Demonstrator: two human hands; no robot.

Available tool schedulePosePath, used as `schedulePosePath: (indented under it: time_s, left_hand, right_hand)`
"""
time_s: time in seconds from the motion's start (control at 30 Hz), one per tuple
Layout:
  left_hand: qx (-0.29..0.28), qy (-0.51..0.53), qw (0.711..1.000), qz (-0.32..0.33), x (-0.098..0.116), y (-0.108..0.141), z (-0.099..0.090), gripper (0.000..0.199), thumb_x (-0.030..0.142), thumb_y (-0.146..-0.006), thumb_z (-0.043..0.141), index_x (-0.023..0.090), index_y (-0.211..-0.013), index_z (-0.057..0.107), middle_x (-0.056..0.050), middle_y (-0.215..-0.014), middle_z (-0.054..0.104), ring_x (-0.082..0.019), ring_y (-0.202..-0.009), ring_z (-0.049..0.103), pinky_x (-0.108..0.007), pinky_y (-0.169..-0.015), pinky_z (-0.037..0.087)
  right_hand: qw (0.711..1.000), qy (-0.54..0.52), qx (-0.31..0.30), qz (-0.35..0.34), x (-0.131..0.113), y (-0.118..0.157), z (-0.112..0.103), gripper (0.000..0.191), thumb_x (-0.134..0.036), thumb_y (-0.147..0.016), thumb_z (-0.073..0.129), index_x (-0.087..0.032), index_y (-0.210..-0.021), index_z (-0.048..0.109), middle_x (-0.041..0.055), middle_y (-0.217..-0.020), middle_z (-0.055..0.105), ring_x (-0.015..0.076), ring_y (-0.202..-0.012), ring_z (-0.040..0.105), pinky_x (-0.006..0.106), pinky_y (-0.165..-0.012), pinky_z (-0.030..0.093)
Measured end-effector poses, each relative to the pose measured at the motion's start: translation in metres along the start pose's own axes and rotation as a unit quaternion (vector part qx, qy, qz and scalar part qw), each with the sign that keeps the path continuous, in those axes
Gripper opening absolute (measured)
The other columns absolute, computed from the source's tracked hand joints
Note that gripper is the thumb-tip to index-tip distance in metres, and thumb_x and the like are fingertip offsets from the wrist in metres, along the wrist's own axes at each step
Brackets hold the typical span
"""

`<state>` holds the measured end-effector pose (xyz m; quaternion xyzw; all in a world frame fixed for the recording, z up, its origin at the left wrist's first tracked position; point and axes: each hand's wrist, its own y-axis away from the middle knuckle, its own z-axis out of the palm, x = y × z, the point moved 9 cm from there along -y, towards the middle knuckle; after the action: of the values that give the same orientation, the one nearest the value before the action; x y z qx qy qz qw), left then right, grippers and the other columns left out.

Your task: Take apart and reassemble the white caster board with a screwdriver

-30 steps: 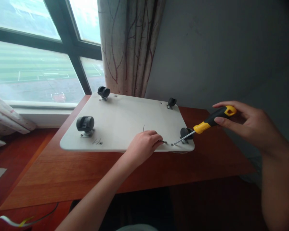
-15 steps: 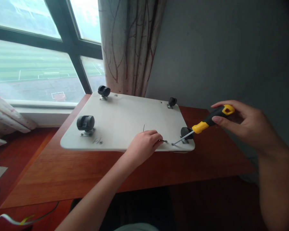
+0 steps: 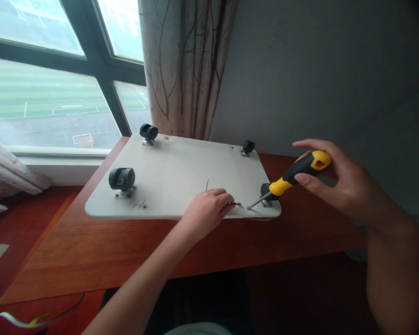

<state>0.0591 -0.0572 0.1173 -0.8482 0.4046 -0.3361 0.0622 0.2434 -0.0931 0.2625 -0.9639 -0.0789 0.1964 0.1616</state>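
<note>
My right hand [image 3: 338, 181] is closed round the black-and-yellow handle of a screwdriver [image 3: 289, 178], its forefinger lifted off. The shaft slants down to the left, and its tip meets a small screw spot [image 3: 249, 208] near the front right corner of a white board [image 3: 181, 163]. Resting on the board just left of that tip, my left hand [image 3: 209, 207] pinches a thin dark piece [image 3: 234, 204]. What that piece is, I cannot make out. A thin dark line [image 3: 207, 184] sticks up behind this hand. A black caster [image 3: 265, 191] stands beside the screwdriver shaft, partly hidden by it.
Other casters point upward at the board's corners: front left [image 3: 122, 180], back left [image 3: 148, 132], back right [image 3: 247, 147]. The board lies on a reddish wooden table [image 3: 125, 251]. Behind are a curtain [image 3: 185, 70], a grey wall [image 3: 307, 70] and a window [image 3: 56, 116].
The screwdriver handle and my right hand have shifted left and the handle has turned a little. Its tip stays on the same spot. My left hand keeps its place on the board.
</note>
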Motion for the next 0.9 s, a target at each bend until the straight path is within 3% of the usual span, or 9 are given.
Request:
schedulePosePath:
  time_s: [0.1, 0.2, 0.3, 0.37, 0.47, 0.6, 0.67, 0.77, 0.9]
  left_hand:
    - [-0.003, 0.004, 1.000, 0.002, 0.000, 0.000, 0.001, 0.019, 0.027, -0.099, 0.055, 0.018, -0.096, 0.071, -0.004, -0.090, 0.071, -0.018, -0.081, 0.066, -0.028, -0.070, 0.047]
    - [-0.006, 0.005, 1.000, 0.002, 0.000, -0.001, 0.001, 0.019, 0.027, -0.099, 0.055, 0.019, -0.096, 0.071, -0.003, -0.091, 0.071, -0.018, -0.081, 0.066, -0.027, -0.069, 0.046]
    - [-0.009, 0.003, 1.000, 0.001, -0.001, -0.001, 0.002, 0.018, 0.028, -0.099, 0.055, 0.019, -0.096, 0.071, -0.003, -0.090, 0.070, -0.018, -0.081, 0.066, -0.027, -0.069, 0.046]
    - [-0.012, 0.000, 1.000, 0.000, -0.001, -0.001, 0.002, 0.018, 0.028, -0.099, 0.055, 0.019, -0.095, 0.071, -0.003, -0.090, 0.070, -0.018, -0.081, 0.066, -0.027, -0.069, 0.045]
    - [-0.010, 0.000, 1.000, -0.004, -0.001, 0.000, 0.001, 0.017, 0.027, -0.098, 0.056, 0.020, -0.095, 0.071, -0.002, -0.090, 0.070, -0.017, -0.079, 0.066, -0.027, -0.069, 0.045]
    - [-0.010, 0.006, 1.000, -0.007, -0.002, 0.000, 0.001, 0.016, 0.028, -0.098, 0.056, 0.020, -0.096, 0.071, -0.002, -0.090, 0.070, -0.017, -0.080, 0.066, -0.027, -0.069, 0.045]
    - [-0.012, 0.007, 1.000, -0.008, -0.002, 0.000, 0.002, 0.017, 0.028, -0.099, 0.056, 0.020, -0.096, 0.071, -0.001, -0.090, 0.070, -0.017, -0.080, 0.066, -0.027, -0.069, 0.045]
    - [-0.014, 0.005, 1.000, -0.010, -0.002, -0.001, 0.002, 0.017, 0.028, -0.099, 0.056, 0.020, -0.095, 0.071, -0.002, -0.090, 0.070, -0.016, -0.079, 0.066, -0.027, -0.067, 0.045]
    - [-0.013, 0.003, 1.000, -0.011, -0.001, -0.001, 0.001, 0.018, 0.028, -0.099, 0.055, 0.020, -0.097, 0.071, -0.003, -0.090, 0.070, -0.016, -0.078, 0.066, -0.026, -0.067, 0.045]
  right_hand:
    - [1.000, -0.021, -0.018, 0.001, -0.002, 0.004, 0.001, 0.065, -0.042, -0.085, 0.065, -0.033, -0.146, 0.045, 0.0016, -0.100, 0.071, 0.0223, -0.085, 0.069, 0.032, -0.071, 0.057]
    - [0.998, -0.068, -0.002, 0.006, -0.001, 0.003, 0.006, 0.046, -0.042, -0.088, 0.064, -0.034, -0.132, 0.055, 0.0011, -0.103, 0.073, 0.0233, -0.093, 0.070, 0.034, -0.078, 0.057]
    - [0.983, -0.169, 0.072, -0.008, 0.001, 0.000, 0.009, 0.024, -0.043, -0.091, 0.064, -0.033, -0.112, 0.063, 0.0015, -0.099, 0.074, 0.0225, -0.093, 0.070, 0.035, -0.080, 0.056]
    - [0.955, -0.274, 0.111, -0.020, 0.003, -0.002, 0.014, 0.020, -0.043, -0.093, 0.061, -0.033, -0.110, 0.062, 0.0017, -0.092, 0.072, 0.0225, -0.086, 0.069, 0.037, -0.077, 0.056]
    - [0.878, -0.469, 0.093, -0.009, 0.003, -0.006, 0.033, 0.025, -0.043, -0.092, 0.060, -0.030, -0.113, 0.059, 0.0032, -0.093, 0.069, 0.0231, -0.078, 0.068, 0.041, -0.069, 0.057]
    - [0.795, -0.591, 0.135, -0.011, 0.000, -0.008, 0.044, 0.023, -0.040, -0.085, 0.070, -0.026, -0.099, 0.057, 0.0002, -0.093, 0.060, 0.0142, -0.061, 0.059, 0.032, -0.053, 0.051]
    - [0.773, -0.607, 0.185, -0.028, 0.001, -0.007, 0.044, 0.024, -0.042, -0.084, 0.073, -0.027, -0.094, 0.056, -0.0030, -0.088, 0.054, 0.0097, -0.056, 0.054, 0.025, -0.047, 0.045]
    - [0.740, -0.623, 0.250, -0.040, 0.008, -0.005, 0.047, 0.027, -0.047, -0.083, 0.074, -0.026, -0.090, 0.059, -0.0024, -0.091, 0.052, 0.0099, -0.064, 0.055, 0.023, -0.048, 0.044]
    - [0.730, -0.628, 0.268, -0.016, 0.014, -0.007, 0.052, 0.030, -0.056, -0.089, 0.062, -0.027, -0.096, 0.064, -0.0007, -0.084, 0.054, 0.0131, -0.068, 0.057, 0.028, -0.056, 0.049]
